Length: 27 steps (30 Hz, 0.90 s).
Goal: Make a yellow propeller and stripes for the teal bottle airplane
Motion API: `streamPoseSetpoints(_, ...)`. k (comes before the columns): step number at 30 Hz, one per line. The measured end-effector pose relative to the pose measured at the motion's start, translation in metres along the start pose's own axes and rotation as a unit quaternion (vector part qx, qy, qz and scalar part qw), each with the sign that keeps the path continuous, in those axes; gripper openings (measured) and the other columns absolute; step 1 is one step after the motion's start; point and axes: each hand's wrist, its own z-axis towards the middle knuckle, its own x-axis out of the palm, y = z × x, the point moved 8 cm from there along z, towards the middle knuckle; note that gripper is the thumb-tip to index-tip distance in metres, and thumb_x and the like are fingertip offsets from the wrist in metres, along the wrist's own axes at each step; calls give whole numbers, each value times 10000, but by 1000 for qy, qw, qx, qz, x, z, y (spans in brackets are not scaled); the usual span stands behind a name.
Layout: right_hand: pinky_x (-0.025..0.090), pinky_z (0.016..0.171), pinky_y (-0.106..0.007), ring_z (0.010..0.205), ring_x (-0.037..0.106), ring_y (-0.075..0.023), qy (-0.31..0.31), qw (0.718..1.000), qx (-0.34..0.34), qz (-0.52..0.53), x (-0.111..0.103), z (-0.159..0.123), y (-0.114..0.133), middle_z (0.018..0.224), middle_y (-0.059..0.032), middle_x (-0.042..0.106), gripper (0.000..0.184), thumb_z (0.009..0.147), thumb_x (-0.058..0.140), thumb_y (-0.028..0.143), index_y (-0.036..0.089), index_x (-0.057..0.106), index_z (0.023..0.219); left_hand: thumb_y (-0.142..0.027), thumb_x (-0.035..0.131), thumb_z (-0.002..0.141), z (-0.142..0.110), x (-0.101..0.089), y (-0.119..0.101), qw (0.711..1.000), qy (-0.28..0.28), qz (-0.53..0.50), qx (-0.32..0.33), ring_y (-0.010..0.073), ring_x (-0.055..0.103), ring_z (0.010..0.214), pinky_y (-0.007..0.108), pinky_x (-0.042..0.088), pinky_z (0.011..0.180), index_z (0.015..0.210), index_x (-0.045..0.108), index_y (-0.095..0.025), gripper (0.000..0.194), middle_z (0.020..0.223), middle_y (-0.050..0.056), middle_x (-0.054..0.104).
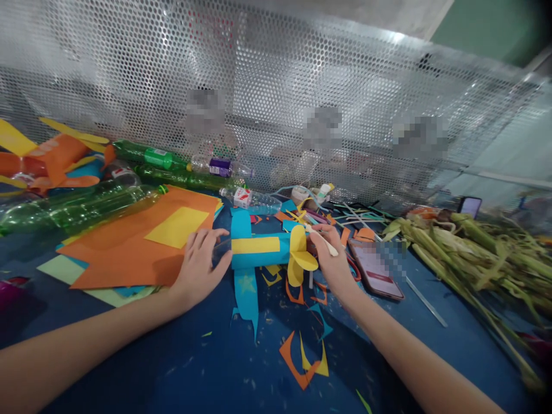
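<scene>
A toy airplane (pixel 261 259) made from a bottle wrapped in blue paper lies crosswise in front of me. It has a yellow strip along its top, blue paper wings and a yellow paper propeller (pixel 296 257) at its right end. My left hand (pixel 200 264) curves around the clear left end, thumb and fingers on either side. My right hand (pixel 331 261) is closed at the propeller end, its fingertips partly hidden. A pale flat stick (pixel 325 241) crosses those fingers. Paper offcuts (pixel 297 359) lie scattered below the airplane.
Stacked coloured paper (pixel 129 247) lies at left, beside green bottles (pixel 86 207) and an orange paper airplane (pixel 56 158). At right are a phone (pixel 376 269), red-handled scissors (pixel 354 268) and corn husks (pixel 470 259). A perforated metal screen (pixel 276 86) stands behind the blue table (pixel 207 368).
</scene>
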Motion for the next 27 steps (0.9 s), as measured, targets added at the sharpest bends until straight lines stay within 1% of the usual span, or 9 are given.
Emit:
streamPoseSetpoints(7, 477, 628, -306, 707, 566, -175, -3, 1000, -6, -9, -1, 2, -1, 759, 7, 555, 180, 797, 540, 363, 247, 473, 917, -240, 473, 794, 0, 1, -2, 1000, 10, 4, -1, 238, 460, 1021, 447, 307, 950, 1036, 444, -227, 244, 1015, 50, 512)
streamPoseSetpoints(11, 489, 665, -327, 737, 583, -181, -2, 1000, -7, -3, -2, 3, -1, 771, 5, 577, 173, 799, 543, 357, 251, 480, 921, -254, 479, 781, 0, 5, 3, 1000, 22, -3, -20, 244, 467, 1014, 449, 318, 940, 1009, 424, -217, 237, 1014, 51, 526)
streamPoseSetpoints(14, 498, 692, -335, 750, 604, -182, -9, 1000, -5, 29, -3, 4, 0, 755, 8, 601, 145, 792, 554, 331, 249, 487, 891, -286, 463, 806, 0, 11, 7, 999, 44, -7, -25, 253, 465, 1004, 445, 344, 906, 1038, 418, -213, 247, 1028, 54, 540)
streamPoseSetpoints(16, 501, 731, -346, 793, 618, -184, -13, 998, -2, 64, -3, 4, 1, 771, 5, 623, 130, 792, 553, 322, 247, 491, 877, -320, 458, 817, 0, 13, 9, 998, 53, -5, -30, 264, 456, 1019, 452, 344, 903, 1057, 419, -204, 269, 1044, 65, 540)
streamPoseSetpoints(20, 491, 801, -376, 898, 623, -194, -13, 994, -2, 105, -2, 5, 2, 829, -4, 653, 159, 797, 546, 343, 241, 495, 908, -355, 469, 809, -1, 14, 10, 997, 55, -2, -50, 275, 450, 1045, 458, 334, 921, 1074, 421, -182, 321, 1066, 88, 532)
streamPoseSetpoints(23, 489, 808, -381, 912, 624, -197, -12, 995, 3, 103, 0, 4, 0, 847, -6, 658, 177, 796, 548, 352, 240, 486, 917, -356, 501, 785, 0, 13, 9, 998, 47, -10, -51, 268, 459, 1026, 445, 342, 918, 1082, 408, -185, 356, 1061, 79, 531)
streamPoseSetpoints(27, 483, 814, -375, 939, 616, -203, -9, 998, 4, 66, 0, 2, -2, 893, -22, 661, 198, 805, 538, 380, 248, 474, 938, -371, 531, 761, 0, 12, 10, 997, 47, -11, -59, 269, 457, 1017, 425, 379, 879, 1076, 414, -183, 385, 1019, 72, 535)
